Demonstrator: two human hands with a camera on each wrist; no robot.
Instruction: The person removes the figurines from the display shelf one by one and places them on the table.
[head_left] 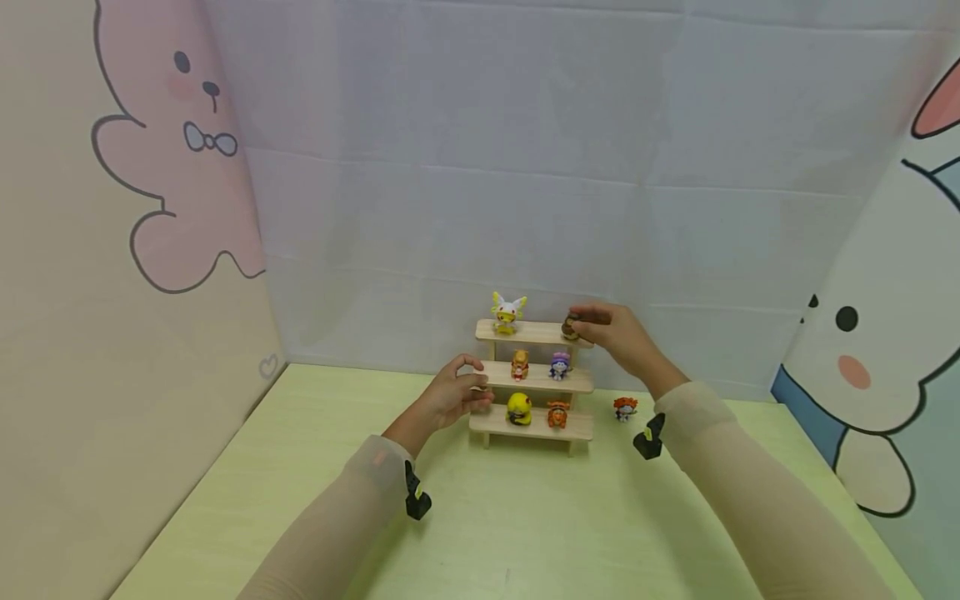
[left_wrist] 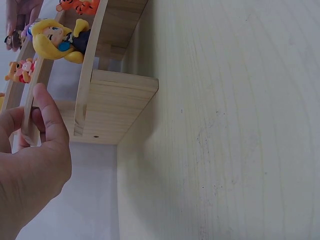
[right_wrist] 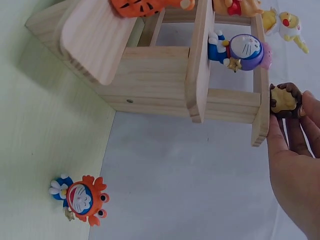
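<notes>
A three-tier wooden display stand (head_left: 534,425) stands on the table by the back wall. My right hand (head_left: 617,335) pinches a small brown figurine with a tan front (right_wrist: 285,100) at the right end of the top shelf; its base is right at the shelf surface. My left hand (left_wrist: 40,160) grips the left end of the middle shelf (left_wrist: 31,130) between thumb and fingers. On the top shelf's left sits a white-and-yellow figurine (head_left: 507,315). The middle shelf bears an orange bear figurine (head_left: 520,364) and a purple-hooded cat figurine (right_wrist: 245,51). Below are a yellow-haired figurine (left_wrist: 50,40) and an orange tiger figurine (head_left: 557,414).
A cat figurine in an orange crab hood (right_wrist: 82,196) stands on the pale wood-grain table (head_left: 510,517), right of the stand. A white cloth wall (head_left: 465,167) rises behind. Cartoon-printed panels (head_left: 165,208) flank both sides.
</notes>
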